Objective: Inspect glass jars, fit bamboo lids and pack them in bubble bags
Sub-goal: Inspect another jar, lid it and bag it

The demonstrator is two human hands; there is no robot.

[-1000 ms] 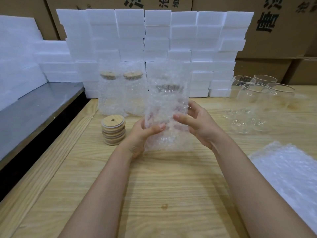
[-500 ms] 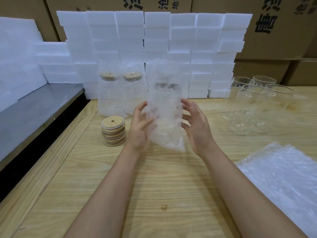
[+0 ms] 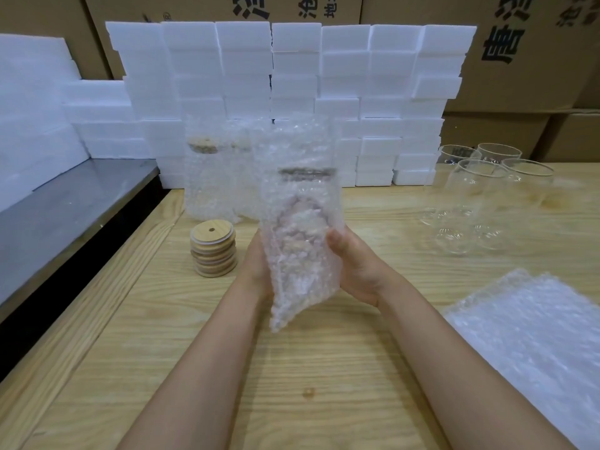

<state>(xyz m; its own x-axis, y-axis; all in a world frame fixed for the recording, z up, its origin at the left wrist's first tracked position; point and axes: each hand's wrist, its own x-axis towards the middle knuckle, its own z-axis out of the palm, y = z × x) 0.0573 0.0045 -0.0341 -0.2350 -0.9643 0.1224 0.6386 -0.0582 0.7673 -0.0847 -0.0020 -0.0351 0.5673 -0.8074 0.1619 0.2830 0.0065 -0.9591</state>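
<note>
Since two wrapped jars (image 3: 207, 177) already stand side by side at the back of the desk (image 3: 324, 368), each with a bamboo lid showing through its wrap, and a third is in hand, the task looks to be somewhere in its early-to-middle stretch. The jar being handled sits inside a bubble bag (image 3: 302, 228). A dark band across the upper part of the bag is probably its lid (image 3: 306, 172), so for this jar inspecting, lidding and bagging appear done and only the setting down is left. More work is waiting: a cluster of bare glass jars (image 3: 480, 196) stands at the right without lids, a stack of bamboo lids (image 3: 212, 251) sits at the left just in front of the wrapped pair, and a pile of flat bubble bags (image 3: 535, 336) lies at the near right. The bagged jar is held clear of the desk, leaning a little, its loose bottom corner hanging down between the wrists. The left hand (image 3: 256, 267) clasps its left side and the right hand (image 3: 357, 267) its right. The right thumb lies on the bag's front edge, while the fingers of both hands wrap round behind, visible only as a pinkish blur through the bubbles.
</note>
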